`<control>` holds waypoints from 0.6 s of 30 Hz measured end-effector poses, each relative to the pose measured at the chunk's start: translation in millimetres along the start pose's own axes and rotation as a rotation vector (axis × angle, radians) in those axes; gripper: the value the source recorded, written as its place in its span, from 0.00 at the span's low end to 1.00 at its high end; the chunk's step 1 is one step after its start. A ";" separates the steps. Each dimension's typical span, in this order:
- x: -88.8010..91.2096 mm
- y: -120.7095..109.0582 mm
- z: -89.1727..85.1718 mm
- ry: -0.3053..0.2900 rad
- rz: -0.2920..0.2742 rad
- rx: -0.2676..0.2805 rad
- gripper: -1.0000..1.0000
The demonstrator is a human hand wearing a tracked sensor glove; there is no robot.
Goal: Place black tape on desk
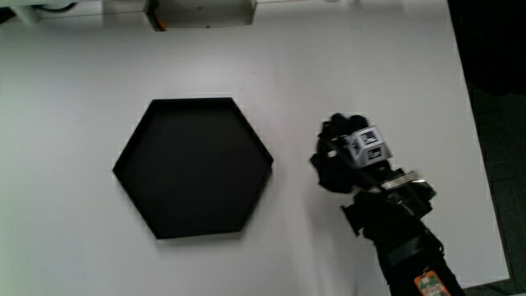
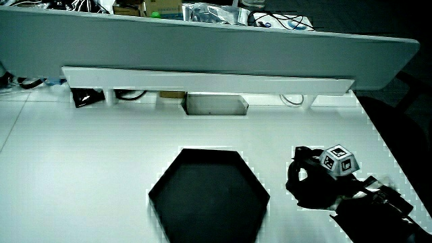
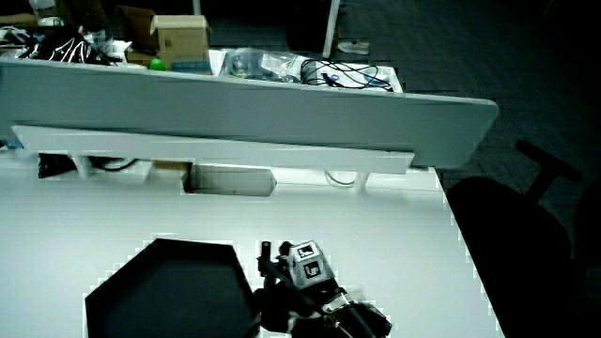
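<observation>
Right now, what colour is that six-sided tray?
The tray is black, clearest in the main view.

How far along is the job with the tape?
The hexagonal black tray holds nothing visible. The hand is low over the desk beside the tray. Black tape can't be told from the glove, so placing or letting go may remain.
</observation>
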 end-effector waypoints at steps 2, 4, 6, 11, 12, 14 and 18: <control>6.7 7.5 -14.0 -0.013 -0.031 -0.062 0.50; 11.5 15.3 -28.8 -0.007 -0.054 -0.117 0.50; 16.1 21.9 -44.9 -0.019 -0.093 -0.173 0.50; 33.4 31.1 -80.3 -0.088 -0.194 -0.299 0.50; 36.1 26.4 -77.5 -0.082 -0.209 -0.286 0.50; 40.8 19.3 -76.1 -0.090 -0.230 -0.257 0.50; 47.6 12.0 -83.7 -0.081 -0.219 -0.277 0.50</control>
